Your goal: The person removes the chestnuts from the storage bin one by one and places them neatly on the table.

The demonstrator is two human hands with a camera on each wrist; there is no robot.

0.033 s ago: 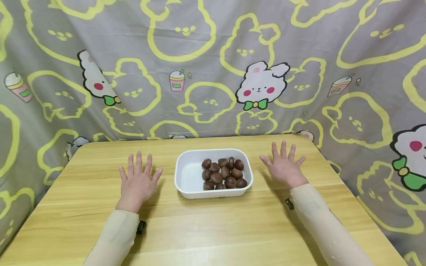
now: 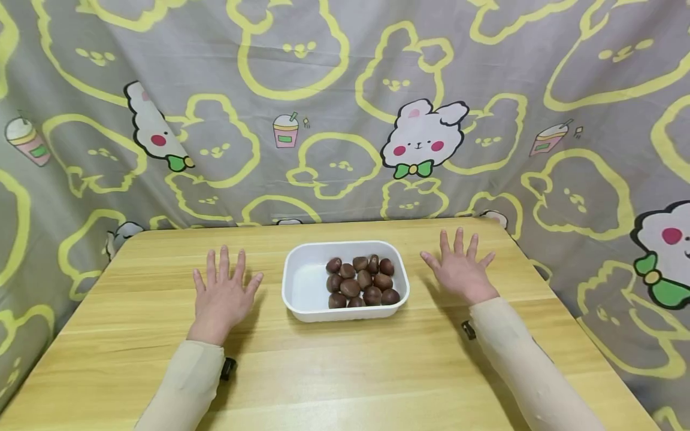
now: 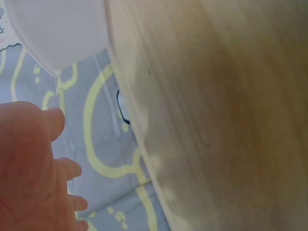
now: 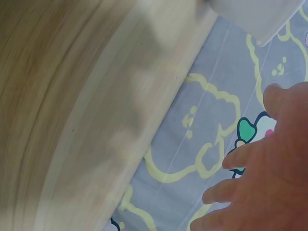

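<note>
A white rectangular tray (image 2: pixel 302 312) sits on the table between the two hands. Several brown chestnuts (image 2: pixel 364 279) fill its middle and right side, while its left part shows bare white bottom. To the left of the tray, my left hand (image 2: pixel 223 299) is held palm down with fingers spread, holding nothing. On the other side my right hand (image 2: pixel 462 272) has its fingers spread too and touches nothing but, perhaps, the air above the table. Each wrist view shows the palm side of its hand (image 3: pixel 29 168) (image 4: pixel 269 163) and a corner of the tray (image 3: pixel 62 33) (image 4: pixel 260 17).
The wooden table (image 2: pixel 345 377) has a light grain and rounded far corners. Behind it and along both sides hangs a grey curtain (image 2: pixel 334 72) with yellow outlined cartoon figures. A small black device (image 2: pixel 229 369) is at the left wrist, another (image 2: pixel 468 330) at the right.
</note>
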